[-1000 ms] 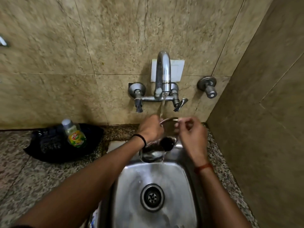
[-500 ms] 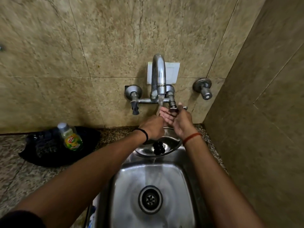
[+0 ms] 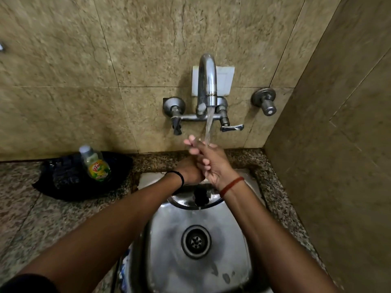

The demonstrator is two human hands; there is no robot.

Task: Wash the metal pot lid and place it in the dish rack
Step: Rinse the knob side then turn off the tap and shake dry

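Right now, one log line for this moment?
tap: running | right hand: open under stream | left hand: holding lid over sink

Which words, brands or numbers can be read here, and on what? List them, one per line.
Dish soap bottle: yellow-green label with a red logo, too blurred to read.
Blue-and-white packet at the sink's left edge: print too blurred and cut off to read.
Nothing else bears text.
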